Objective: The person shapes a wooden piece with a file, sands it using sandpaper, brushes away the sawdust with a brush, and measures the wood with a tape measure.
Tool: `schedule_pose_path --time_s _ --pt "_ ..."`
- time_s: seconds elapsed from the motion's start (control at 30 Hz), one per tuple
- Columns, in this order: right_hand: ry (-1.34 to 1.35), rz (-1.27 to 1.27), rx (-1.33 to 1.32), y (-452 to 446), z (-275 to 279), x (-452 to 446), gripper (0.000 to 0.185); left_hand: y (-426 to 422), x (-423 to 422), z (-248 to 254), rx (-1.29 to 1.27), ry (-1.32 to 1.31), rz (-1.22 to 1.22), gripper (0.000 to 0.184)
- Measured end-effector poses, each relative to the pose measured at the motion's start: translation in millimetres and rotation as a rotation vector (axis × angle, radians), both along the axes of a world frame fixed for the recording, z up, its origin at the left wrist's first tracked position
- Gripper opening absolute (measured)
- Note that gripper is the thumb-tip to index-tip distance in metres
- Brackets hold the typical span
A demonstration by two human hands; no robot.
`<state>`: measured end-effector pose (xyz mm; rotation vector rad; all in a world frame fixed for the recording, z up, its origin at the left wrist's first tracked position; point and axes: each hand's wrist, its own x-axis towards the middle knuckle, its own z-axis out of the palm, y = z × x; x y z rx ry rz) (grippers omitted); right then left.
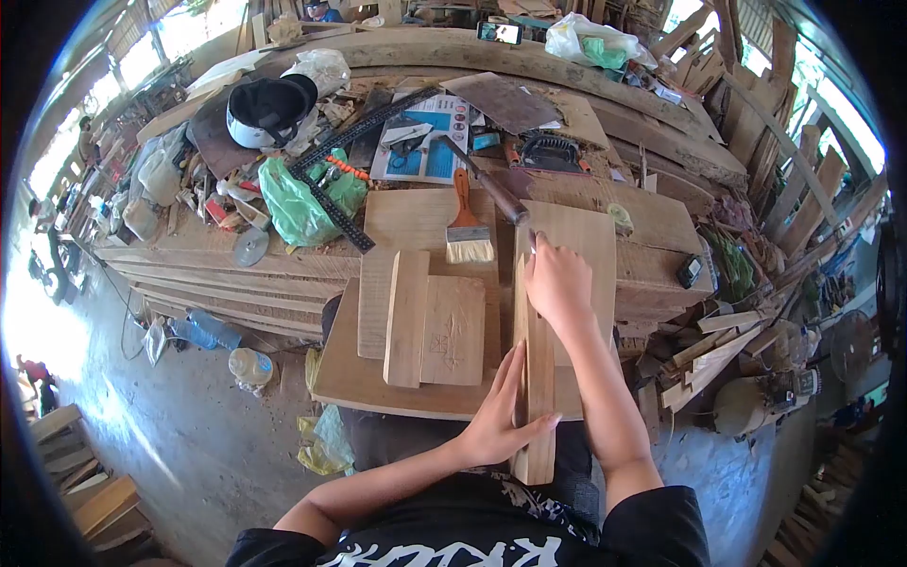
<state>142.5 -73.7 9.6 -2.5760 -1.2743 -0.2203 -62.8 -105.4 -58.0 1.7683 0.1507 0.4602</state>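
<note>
A long wooden strip (537, 378) lies lengthwise in front of me, its near end over my lap. My left hand (501, 416) grips its lower part, with the fingers along the left side and the thumb across the top. My right hand (559, 279) is closed at the strip's far end. A thin tip shows above its fingers, but what it holds is mostly hidden. Left of the strip are a wooden bar (407, 317) and a flat wooden block (454, 331) with carved marks. Beyond them lies a paintbrush (467, 227) with an orange handle.
A long tool with a brown handle (505, 200) lies past my right hand. A black carpenter's square (331, 198) rests over a green plastic bag (293, 203). Farther back are a cap (269, 111), a dustpan brush (556, 153) and a phone (499, 33).
</note>
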Motion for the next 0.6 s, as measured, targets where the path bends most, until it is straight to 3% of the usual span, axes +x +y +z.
schedule_pose_path --time_s 0.6 --pt "0.072 -0.011 -0.060 -16 15 -13 0.032 -2 0 -2 -0.034 -0.026 -0.001 0.111"
